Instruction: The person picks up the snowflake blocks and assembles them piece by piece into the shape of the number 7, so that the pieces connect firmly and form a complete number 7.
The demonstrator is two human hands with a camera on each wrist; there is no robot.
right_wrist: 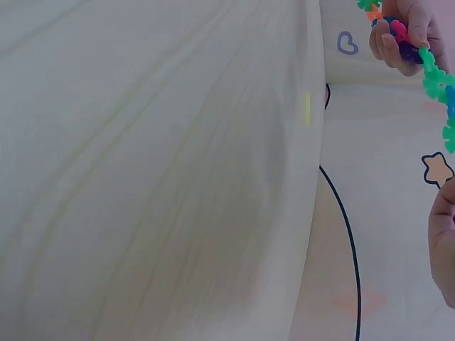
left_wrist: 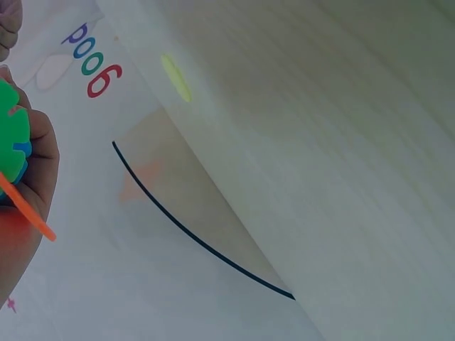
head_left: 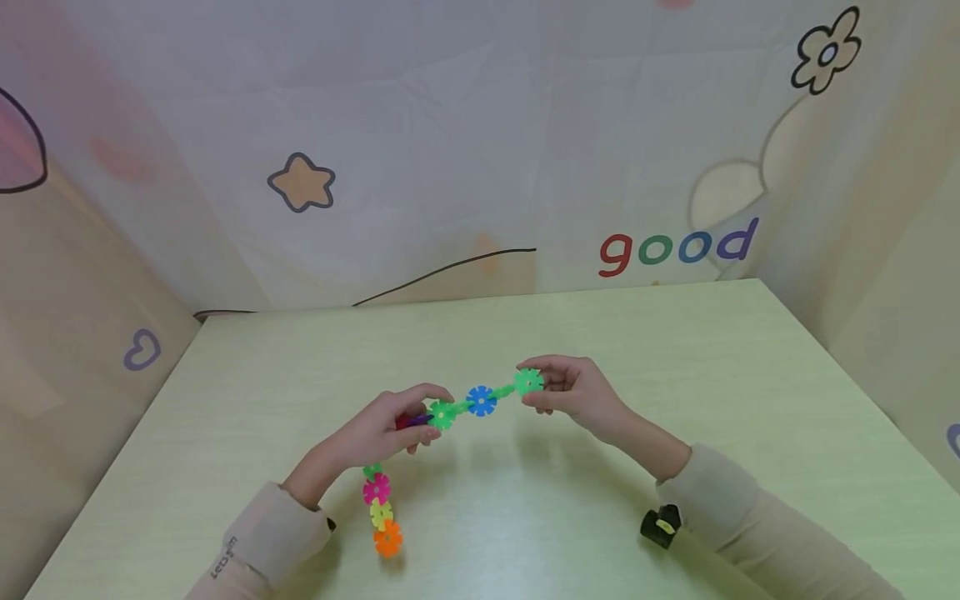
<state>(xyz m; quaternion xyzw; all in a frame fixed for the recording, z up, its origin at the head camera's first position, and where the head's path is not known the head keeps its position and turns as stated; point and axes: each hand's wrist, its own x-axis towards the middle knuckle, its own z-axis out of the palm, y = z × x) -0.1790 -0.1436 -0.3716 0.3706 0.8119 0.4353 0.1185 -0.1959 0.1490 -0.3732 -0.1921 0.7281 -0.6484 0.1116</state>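
Observation:
A chain of interlocking plastic snowflake discs stretches between the hands above the table. My left hand [head_left: 390,423] grips its left part, where red and purple discs show among the fingers. My right hand [head_left: 581,392] pinches the green end disc [head_left: 529,382] between thumb and fingers. Between the hands, a blue disc [head_left: 482,401] sits among green ones. Below the left wrist hangs a run with a pink disc [head_left: 377,489], a yellow disc [head_left: 381,514] and an orange disc [head_left: 387,539] at its lower end; the hand hides where it joins. In the left wrist view, a green disc [left_wrist: 13,135] looms close.
A pale green table [head_left: 525,517] lies under both hands. Printed cloth [head_left: 450,167] with a star, a flower and the word "good" stands behind it and at the sides. A black strap piece [head_left: 661,527] shows by the right sleeve.

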